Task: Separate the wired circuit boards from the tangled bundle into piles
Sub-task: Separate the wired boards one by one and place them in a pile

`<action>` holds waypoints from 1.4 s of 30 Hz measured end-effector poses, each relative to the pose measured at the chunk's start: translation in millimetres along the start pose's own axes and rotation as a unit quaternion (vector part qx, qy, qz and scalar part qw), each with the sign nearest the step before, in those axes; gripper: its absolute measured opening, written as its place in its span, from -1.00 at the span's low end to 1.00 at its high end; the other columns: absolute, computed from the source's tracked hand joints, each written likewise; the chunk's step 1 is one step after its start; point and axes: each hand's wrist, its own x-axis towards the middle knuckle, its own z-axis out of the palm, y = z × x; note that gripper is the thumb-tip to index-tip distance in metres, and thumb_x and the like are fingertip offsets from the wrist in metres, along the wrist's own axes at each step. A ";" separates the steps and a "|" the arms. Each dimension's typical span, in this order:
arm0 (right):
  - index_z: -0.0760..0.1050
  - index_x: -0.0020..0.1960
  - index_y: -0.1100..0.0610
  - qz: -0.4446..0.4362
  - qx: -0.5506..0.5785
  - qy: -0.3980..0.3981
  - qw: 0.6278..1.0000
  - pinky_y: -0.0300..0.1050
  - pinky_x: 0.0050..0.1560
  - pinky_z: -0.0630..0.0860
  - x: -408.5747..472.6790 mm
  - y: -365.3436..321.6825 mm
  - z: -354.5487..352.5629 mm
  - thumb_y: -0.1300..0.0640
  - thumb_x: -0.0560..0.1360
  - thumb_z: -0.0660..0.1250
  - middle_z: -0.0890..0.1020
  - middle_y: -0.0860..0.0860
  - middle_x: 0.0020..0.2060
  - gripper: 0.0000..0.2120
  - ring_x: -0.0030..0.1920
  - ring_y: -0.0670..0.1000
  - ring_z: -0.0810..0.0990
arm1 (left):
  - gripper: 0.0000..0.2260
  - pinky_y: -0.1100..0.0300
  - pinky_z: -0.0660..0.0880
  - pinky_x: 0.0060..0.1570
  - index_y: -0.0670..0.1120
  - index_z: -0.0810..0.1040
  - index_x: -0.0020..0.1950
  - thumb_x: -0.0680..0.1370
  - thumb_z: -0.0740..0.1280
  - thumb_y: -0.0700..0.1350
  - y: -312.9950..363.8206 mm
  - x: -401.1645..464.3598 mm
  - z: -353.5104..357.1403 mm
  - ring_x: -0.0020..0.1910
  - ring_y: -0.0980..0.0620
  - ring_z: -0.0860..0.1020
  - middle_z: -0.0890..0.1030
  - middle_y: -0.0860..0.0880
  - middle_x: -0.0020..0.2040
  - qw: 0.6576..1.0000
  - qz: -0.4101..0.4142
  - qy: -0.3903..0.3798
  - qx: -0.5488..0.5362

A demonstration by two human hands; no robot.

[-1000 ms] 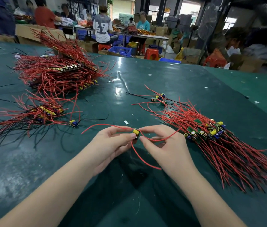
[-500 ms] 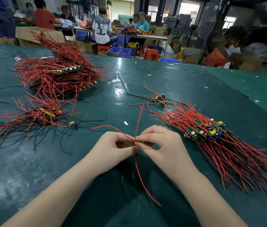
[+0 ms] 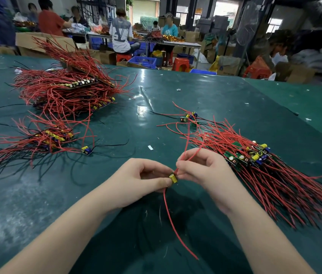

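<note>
Left hand [image 3: 146, 178] pinches small circuit board [image 3: 173, 178] above desk [image 3: 176, 91]; right hand [image 3: 205, 171] pinches its red wires [image 3: 185, 155], mid-separation; next move likely calls for laying board on sorted pile [image 3: 53, 139]

The one mark that can be made out is a large dark "V"-like print on the back of a white shirt [image 3: 121, 34], worn by a person seated at a far table; its letters cannot be told for sure. Dark print on a cardboard box [image 3: 227, 66] beyond the worktop's far edge is too small to read
</note>
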 end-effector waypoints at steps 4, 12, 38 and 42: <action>0.58 -0.30 0.14 0.118 0.211 -0.060 0.968 -0.23 -0.26 0.59 0.7 -5.4 -11.2 0.33 0.28 0.45 0.56 0.08 -0.39 -0.88 -0.38 -0.03 0.63 | -0.82 0.26 0.58 -0.11 -0.18 0.67 -0.01 0.40 0.43 -0.22 1.0 -1.7 -1.2 -0.13 0.09 0.64 0.69 -0.06 -0.15 0.993 -0.015 -0.041 -0.111; 0.60 -0.32 0.11 0.162 0.190 -0.059 0.966 -0.26 -0.30 0.59 4.1 -3.4 -17.8 0.30 0.21 0.48 0.65 0.08 -0.32 -0.87 -0.30 -0.01 0.68 | -0.82 0.26 0.57 -0.09 -0.13 0.71 -0.04 0.37 0.48 -0.18 -1.3 -1.6 0.8 -0.09 0.07 0.64 0.69 -0.08 -0.11 0.992 -0.007 -0.037 -0.122; 0.62 -0.23 0.11 0.027 -0.014 -0.035 0.999 -0.28 -0.27 0.56 -4.2 -1.4 -4.6 0.31 0.38 0.49 0.68 0.02 -0.35 -0.87 -0.33 -0.07 0.64 | -0.90 0.32 0.48 -0.18 -0.17 0.65 -0.11 0.55 0.34 -0.25 -7.7 5.0 2.7 -0.27 0.12 0.56 0.67 -0.07 -0.22 0.998 0.018 0.052 0.029; 0.67 -0.21 0.10 0.006 0.024 -0.060 0.998 -0.26 -0.16 0.59 -4.7 -4.6 -8.5 0.37 0.38 0.46 0.72 0.08 -0.24 -0.82 -0.20 -0.02 0.69 | -0.86 0.33 0.47 -0.12 -0.13 0.67 -0.11 0.56 0.32 -0.22 -7.4 5.6 0.0 -0.23 0.14 0.56 0.66 -0.02 -0.26 0.997 0.019 0.064 0.030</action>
